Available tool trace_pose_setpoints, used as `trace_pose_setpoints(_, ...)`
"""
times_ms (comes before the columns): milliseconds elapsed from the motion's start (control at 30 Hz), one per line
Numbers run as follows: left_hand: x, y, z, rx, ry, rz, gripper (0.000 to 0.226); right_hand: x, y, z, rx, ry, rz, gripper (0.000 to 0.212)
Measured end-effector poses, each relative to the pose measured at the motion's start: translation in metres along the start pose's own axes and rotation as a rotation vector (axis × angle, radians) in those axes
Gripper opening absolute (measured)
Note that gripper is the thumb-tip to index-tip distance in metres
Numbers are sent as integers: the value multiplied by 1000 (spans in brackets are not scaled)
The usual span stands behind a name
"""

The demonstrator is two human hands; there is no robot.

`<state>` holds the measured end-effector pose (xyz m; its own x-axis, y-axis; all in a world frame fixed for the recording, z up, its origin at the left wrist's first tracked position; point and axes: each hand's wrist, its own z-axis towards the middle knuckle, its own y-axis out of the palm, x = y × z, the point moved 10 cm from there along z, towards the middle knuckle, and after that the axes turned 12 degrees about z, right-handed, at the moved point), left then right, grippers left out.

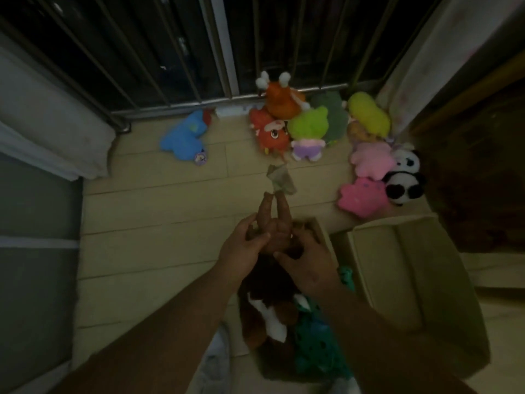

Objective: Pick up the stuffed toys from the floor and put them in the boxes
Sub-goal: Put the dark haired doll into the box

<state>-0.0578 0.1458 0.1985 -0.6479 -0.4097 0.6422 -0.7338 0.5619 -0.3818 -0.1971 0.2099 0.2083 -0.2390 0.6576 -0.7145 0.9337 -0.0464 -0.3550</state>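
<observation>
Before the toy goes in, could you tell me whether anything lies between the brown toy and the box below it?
Nothing visible does. The left hand and right hand hold the brown toy over the open box; a brown-and-white toy and a green toy lie inside, so it would land on them.

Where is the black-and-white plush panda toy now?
In the head view, the black-and-white plush panda lies on the floor at the far right, beside the pale pink plush toy and the brighter pink plush toy, beyond the beige cardboard box.
</observation>
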Motion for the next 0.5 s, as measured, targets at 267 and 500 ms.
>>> trace_pose_setpoints(267, -104, 46, 45, 34, -140, 108, 52, 101, 64, 44, -188, 90, -93, 42)
trace_pose_setpoints(500, -133, 61, 57, 109, -211, 280, 41, 117, 86, 68, -245, 61, -152, 42)
